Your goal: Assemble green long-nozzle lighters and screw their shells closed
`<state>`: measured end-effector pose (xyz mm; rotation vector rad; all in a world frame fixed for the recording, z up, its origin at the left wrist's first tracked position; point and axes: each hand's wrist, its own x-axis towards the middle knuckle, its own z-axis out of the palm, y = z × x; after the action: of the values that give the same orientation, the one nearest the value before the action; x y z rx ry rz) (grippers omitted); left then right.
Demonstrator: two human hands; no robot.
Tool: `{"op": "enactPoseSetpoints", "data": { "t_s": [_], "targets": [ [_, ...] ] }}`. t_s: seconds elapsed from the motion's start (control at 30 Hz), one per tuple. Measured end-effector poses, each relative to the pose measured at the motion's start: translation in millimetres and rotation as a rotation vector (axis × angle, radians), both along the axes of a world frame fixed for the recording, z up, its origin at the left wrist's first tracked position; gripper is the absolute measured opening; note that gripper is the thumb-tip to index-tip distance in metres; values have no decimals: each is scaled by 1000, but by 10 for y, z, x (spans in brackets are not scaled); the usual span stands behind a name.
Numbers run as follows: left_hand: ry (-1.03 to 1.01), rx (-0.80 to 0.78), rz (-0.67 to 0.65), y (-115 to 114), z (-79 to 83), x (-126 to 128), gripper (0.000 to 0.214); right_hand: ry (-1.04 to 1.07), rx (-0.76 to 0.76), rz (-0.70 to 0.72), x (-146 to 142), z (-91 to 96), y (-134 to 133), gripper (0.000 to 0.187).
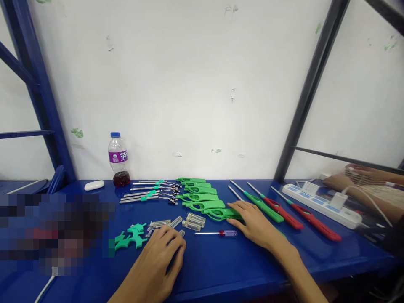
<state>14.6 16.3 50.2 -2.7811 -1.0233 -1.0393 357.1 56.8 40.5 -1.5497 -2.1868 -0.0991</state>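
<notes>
Head camera: A worker's right hand (252,221) grasps the end of a green casing (232,213) between thumb and fingers near the middle of the blue tabletop (217,269), the closest of a row of green casings (212,204) running toward the back edge. Toward the front edge, the left hand (164,254) curls beside clear tanks (196,219) and teal parts (136,238); whether its fingers grip anything cannot be told. A screwdriver (227,232) lies between the hands. Metal rods (135,200) with wires line up left of the casings, while a bottle (117,162) of dark liquid stands at the back edge, toward the left corner. Long-nosed lighters (318,224), red and green, lie toward the right edge, beside a white power strip (318,203).
</notes>
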Motion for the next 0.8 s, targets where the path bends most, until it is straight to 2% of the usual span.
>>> {"op": "enactPoseSetpoints", "data": {
  "t_s": [0.2, 0.37, 0.47, 0.5, 0.57, 0.7, 0.77, 0.8],
  "targets": [
    [-18, -15, -25, -13, 9, -6, 26, -29, -105, 110, 94, 125, 131, 34],
    [6, -12, -1, -25, -7, -17, 30, -7, -104, 124, 73, 126, 92, 30],
    [70, 28, 147, 64, 86, -85, 35, 19, -74, 109, 79, 171, 24, 28],
    [102, 58, 233, 122, 155, -123, 36, 27, -64, 102, 88, 196, -4, 28],
    [295, 15, 417, 280, 336, -217, 35, 42, -46, 87, 105, 237, -53, 30],
    [411, -60, 596, 698, 658, -426, 31, 62, -31, 82, 83, 210, -85, 31],
    [482, -114, 649, 908, 711, -516, 22, 68, -37, 87, 51, 151, -81, 31],
    [517, -139, 662, 1003, 709, -557, 25, 72, -42, 88, 37, 123, -85, 30]
  ]
}}
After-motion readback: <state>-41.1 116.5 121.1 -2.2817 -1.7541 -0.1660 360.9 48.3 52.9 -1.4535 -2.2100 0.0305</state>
